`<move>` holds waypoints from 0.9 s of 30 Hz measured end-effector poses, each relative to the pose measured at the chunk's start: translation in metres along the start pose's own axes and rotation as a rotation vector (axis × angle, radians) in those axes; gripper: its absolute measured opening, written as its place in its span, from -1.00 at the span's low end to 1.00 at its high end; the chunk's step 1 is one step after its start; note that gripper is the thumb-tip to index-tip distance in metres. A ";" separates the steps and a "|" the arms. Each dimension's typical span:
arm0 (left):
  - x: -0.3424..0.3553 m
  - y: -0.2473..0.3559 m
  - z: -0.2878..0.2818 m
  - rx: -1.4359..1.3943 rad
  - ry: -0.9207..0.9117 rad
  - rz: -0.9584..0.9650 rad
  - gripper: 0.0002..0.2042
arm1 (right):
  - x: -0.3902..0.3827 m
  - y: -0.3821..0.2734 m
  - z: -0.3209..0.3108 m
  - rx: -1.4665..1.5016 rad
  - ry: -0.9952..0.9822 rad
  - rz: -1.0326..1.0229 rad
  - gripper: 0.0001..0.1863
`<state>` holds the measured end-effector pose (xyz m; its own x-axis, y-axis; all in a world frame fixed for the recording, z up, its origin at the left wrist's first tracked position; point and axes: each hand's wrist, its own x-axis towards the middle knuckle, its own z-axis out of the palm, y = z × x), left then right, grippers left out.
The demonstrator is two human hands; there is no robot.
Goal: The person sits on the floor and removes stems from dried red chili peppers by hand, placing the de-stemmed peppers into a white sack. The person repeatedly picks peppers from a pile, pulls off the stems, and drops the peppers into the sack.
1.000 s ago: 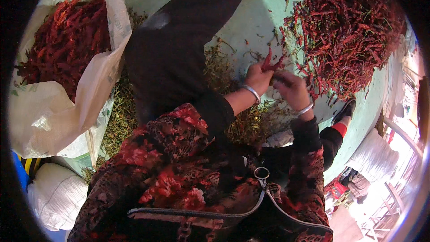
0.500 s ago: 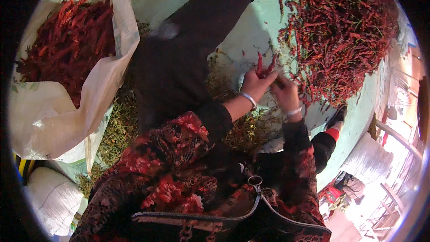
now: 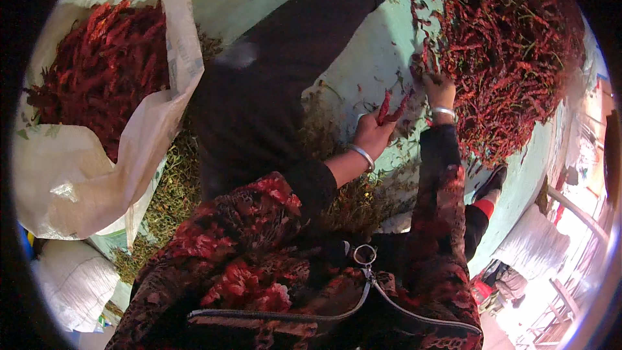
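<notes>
Dried red chillies (image 3: pixel 387 107) stick up out of my left hand (image 3: pixel 374 133), which is closed around their lower ends, with a silver bangle on the wrist. My right hand (image 3: pixel 440 89) reaches forward to the near-left edge of a big heap of dried red chillies (image 3: pixel 505 58). Its fingertips are among the chillies there and partly hidden, so I cannot make out whether they grip one. On my left stands a white woven sack (image 3: pixel 183 58), its mouth rolled down, filled with red chillies (image 3: pixel 107 65).
Stem scraps (image 3: pixel 172 188) lie by the sack, and more stem litter (image 3: pixel 356 204) is between my legs. My dark-trousered leg (image 3: pixel 259 71) stretches between sack and heap. A stuffed white sack (image 3: pixel 74 279) is at lower left; another white bundle (image 3: pixel 532 236) lies to the right.
My right hand has left the side of my left hand and moved forward and right to the heap. The left hand, still holding chillies, has shifted slightly nearer to me.
</notes>
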<state>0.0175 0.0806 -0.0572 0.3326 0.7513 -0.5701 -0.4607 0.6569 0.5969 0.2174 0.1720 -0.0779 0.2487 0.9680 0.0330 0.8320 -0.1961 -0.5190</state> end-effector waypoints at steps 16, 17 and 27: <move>-0.015 0.004 0.013 0.203 -0.138 0.282 -0.84 | -0.169 -0.103 -0.060 -0.101 0.044 -0.243 -0.91; -0.017 0.007 0.015 0.182 -0.132 0.330 -0.85 | -0.168 -0.100 -0.060 -0.138 0.039 -0.230 -0.88; -0.037 0.014 0.019 0.157 -0.261 0.160 -0.90 | -0.075 0.006 -0.031 -0.073 0.014 0.007 -0.71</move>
<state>0.0147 0.0634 -0.0171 0.4749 0.8234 -0.3107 -0.3984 0.5159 0.7584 0.2193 0.0933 -0.0568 0.2610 0.9644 0.0422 0.8643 -0.2140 -0.4552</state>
